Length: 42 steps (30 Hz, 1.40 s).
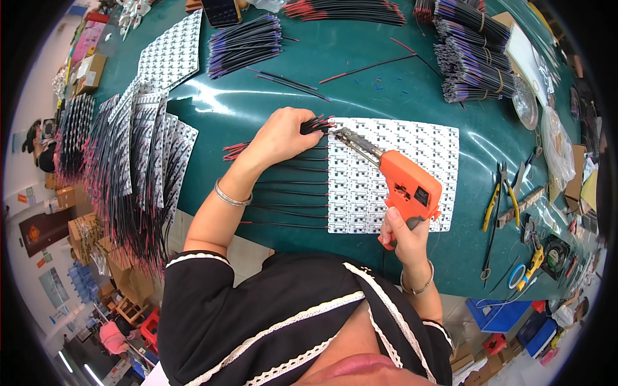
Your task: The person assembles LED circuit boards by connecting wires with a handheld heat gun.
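A white panel of small circuit boards (444,148) lies on the green table in front of me. My left hand (283,136) is closed around a small bundle of black wires with red tips (315,125), at the panel's top left corner. My right hand (405,238) grips the handle of an orange soldering gun (412,183). The gun's tip points up and left, close to the wire ends at that corner; whether it touches them I cannot tell. Several single wires (290,182) run leftward from the panel's left edge, below my left hand.
Wired panels (138,154) are heaped at the table's left edge, with a bare panel (170,51) behind. Wire bundles (243,46) lie along the back and more tied bundles (476,58) at the back right. Yellow-handled pliers (493,199) and a small fan (555,256) are on the right.
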Motion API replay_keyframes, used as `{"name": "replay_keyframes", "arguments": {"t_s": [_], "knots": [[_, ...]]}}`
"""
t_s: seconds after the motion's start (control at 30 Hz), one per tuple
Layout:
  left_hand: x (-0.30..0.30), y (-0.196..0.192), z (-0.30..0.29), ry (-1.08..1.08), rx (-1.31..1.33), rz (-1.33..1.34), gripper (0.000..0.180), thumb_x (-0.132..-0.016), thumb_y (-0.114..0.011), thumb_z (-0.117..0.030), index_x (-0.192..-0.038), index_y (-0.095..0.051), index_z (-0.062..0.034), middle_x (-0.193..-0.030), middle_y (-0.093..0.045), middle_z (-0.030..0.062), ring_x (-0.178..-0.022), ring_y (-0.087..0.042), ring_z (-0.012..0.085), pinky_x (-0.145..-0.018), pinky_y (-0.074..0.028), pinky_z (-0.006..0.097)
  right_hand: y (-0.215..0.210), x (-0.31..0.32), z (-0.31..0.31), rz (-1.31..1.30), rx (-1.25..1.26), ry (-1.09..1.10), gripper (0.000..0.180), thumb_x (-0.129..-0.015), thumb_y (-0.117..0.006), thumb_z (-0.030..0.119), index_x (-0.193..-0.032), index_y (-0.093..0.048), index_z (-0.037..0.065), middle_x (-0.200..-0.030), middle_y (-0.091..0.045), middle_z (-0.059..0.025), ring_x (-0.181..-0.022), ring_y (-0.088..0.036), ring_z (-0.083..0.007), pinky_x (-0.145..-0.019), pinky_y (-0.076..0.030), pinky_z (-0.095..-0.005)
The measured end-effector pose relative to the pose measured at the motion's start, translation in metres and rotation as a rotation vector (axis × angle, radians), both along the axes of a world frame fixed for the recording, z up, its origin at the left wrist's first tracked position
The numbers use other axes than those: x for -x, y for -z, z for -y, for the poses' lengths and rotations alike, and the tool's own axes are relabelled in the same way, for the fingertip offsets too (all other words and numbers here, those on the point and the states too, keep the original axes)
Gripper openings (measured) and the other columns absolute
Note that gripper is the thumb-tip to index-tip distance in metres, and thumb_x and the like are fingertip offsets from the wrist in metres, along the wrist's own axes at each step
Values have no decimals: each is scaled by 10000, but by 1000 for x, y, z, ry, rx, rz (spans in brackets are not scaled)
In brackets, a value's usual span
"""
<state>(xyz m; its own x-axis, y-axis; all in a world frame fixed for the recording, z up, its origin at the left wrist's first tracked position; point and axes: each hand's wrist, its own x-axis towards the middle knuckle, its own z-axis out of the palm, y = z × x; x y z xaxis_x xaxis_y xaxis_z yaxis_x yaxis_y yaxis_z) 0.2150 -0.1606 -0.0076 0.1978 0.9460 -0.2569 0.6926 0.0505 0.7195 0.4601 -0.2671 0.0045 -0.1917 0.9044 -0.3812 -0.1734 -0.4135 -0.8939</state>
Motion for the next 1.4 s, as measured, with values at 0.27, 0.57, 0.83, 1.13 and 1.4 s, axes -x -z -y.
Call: {"name": "replay_keyframes", "arguments": {"t_s": [0.27,0.57,0.83,1.13,1.4], "knots": [[6,3,-8,174,-55,29,186,-690,-617,-116,-698,-536,52,-521,-433,146,-459,-333,195,-458,-324,323,4,2,4,-30,57,17,160,-833,-545,109,-914,-466,-3,-537,-469,-8,-380,-427,-65,-340,-335,-192],[4,1,-10,201,-92,0,177,-684,-620,-117,-707,-552,46,-530,-458,168,-445,-381,233,-464,-341,333,-1,4,3,39,34,-39,186,-851,-500,129,-706,-483,13,-473,-449,-25,-367,-418,-91,-353,-342,-216],[5,-1,-11,208,-60,6,183,-684,-623,-125,-699,-549,42,-524,-453,163,-442,-362,229,-456,-331,332,1,-2,4,12,-4,1,207,-853,-489,112,-972,-451,-54,-488,-442,-33,-369,-415,-95,-358,-355,-221],[4,-3,-12,199,-19,0,195,-684,-623,-135,-679,-539,42,-493,-409,142,-445,-313,198,-447,-314,322,5,1,5,-16,42,1,147,-840,-544,128,-893,-475,9,-515,-474,-7,-376,-424,-64,-338,-330,-192],[7,3,-14,203,-6,12,184,-684,-618,-132,-708,-559,41,-516,-446,142,-453,-346,192,-461,-333,317,1,-4,5,-7,14,1,188,-848,-512,150,-858,-482,-35,-502,-448,-35,-374,-424,-99,-366,-357,-226]]}}
